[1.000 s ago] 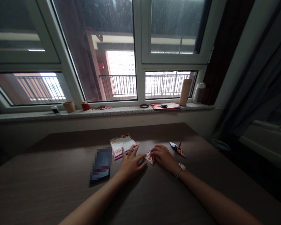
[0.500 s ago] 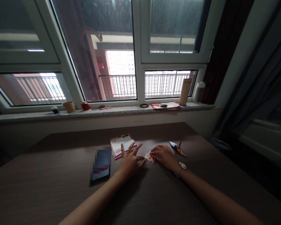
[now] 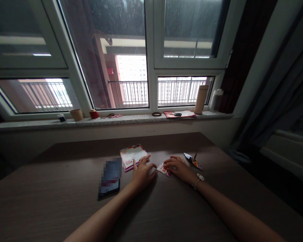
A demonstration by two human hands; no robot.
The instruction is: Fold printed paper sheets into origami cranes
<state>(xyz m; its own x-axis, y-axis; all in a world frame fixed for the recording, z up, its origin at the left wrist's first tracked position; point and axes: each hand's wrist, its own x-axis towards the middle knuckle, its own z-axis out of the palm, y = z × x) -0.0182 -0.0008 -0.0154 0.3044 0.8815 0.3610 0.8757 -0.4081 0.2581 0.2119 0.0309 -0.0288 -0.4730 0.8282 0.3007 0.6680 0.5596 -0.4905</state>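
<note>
A small folded piece of printed paper [image 3: 162,169], white with red and yellow print and a purple edge, lies on the table between my hands. My right hand [image 3: 180,170] has its fingers bent down over the right part of the paper, gripping it against the table and hiding that part. A bracelet with a pale charm circles my right wrist. My left hand [image 3: 142,172] rests with fingers apart just left of the paper. Its thumb and a finger are near the paper's left corner, holding nothing. Under its far fingers lies the edge of a stack of printed sheets [image 3: 132,156].
A dark phone [image 3: 110,176] lies left of my left hand on the brown table [image 3: 53,198]. Right of my right hand is a dark, colourfully printed folded paper piece [image 3: 194,161]. On the windowsill [image 3: 138,119] stand a paper cup [image 3: 76,115], a tan bottle [image 3: 201,100] and scissors [image 3: 177,114] on papers.
My left hand's spread fingers have drawn in and lowered toward the stack and the folded paper. My right hand stays on the paper. The whole view has shifted slightly.
</note>
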